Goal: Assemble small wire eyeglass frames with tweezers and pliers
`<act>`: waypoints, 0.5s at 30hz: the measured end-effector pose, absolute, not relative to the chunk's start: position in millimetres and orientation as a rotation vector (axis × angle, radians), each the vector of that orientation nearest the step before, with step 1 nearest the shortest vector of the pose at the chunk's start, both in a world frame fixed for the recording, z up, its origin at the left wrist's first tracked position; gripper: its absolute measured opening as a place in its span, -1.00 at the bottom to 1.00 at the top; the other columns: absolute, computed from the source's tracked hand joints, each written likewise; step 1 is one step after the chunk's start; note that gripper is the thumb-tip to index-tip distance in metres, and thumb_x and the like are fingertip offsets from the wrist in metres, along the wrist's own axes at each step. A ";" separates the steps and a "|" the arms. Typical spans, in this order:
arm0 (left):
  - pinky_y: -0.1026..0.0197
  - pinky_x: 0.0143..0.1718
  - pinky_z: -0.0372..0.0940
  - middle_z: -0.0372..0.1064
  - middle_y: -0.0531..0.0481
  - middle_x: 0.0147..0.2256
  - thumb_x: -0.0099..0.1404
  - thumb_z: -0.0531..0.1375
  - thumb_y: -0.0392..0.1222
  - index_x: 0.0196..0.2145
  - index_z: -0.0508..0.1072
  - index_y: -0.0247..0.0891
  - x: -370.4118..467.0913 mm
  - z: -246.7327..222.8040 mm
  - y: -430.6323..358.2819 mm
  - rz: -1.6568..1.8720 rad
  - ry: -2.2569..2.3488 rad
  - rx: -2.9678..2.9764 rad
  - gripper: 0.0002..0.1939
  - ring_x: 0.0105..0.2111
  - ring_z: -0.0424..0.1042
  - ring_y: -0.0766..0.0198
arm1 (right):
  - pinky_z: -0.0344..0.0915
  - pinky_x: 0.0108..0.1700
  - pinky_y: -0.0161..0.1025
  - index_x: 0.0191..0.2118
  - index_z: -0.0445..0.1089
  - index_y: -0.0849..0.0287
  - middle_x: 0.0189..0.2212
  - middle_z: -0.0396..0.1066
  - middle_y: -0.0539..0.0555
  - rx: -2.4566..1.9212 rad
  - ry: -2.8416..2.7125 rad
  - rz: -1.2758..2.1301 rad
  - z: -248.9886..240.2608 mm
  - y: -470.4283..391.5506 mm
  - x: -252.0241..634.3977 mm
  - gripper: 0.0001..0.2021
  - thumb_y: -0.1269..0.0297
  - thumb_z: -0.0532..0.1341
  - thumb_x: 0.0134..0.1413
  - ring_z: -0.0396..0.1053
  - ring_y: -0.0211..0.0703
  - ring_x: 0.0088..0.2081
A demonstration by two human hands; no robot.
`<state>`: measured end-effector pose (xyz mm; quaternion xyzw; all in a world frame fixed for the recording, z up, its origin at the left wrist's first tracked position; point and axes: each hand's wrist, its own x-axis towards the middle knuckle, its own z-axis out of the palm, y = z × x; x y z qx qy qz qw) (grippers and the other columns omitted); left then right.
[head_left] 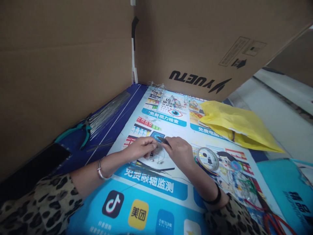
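Note:
My left hand is closed in a pinch over the printed sheet, holding a small wire piece whose thin loops and tiny beads hang below the fingertips. My right hand is wrapped around a thin dark tool, perhaps tweezers; its pointed end reaches the left fingertips. The hands almost meet, so the exact contact point is hidden. Under them, several dark thin strips or wires lie on the sheet.
Left are teal-handled pliers and a bundle of straight wires. Right are a tape roll, a yellow bag, plastic-wrapped strands and red-handled scissors. Tangled wire pieces lie behind. Cardboard walls enclose the back and left.

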<state>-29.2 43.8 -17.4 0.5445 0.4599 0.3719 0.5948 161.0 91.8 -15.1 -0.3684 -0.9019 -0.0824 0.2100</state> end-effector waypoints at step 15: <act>0.41 -0.66 0.03 0.22 0.11 -0.53 0.24 0.04 -0.12 -0.46 0.25 -0.29 -27.2 -15.1 42.9 0.838 1.098 1.271 -0.80 -0.69 0.12 0.52 | 0.11 -0.34 -0.28 -0.29 0.41 0.17 -0.45 0.46 0.08 -1.030 -2.469 -0.234 -14.7 95.2 163.3 -0.71 0.07 0.09 0.13 0.34 -0.17 -0.38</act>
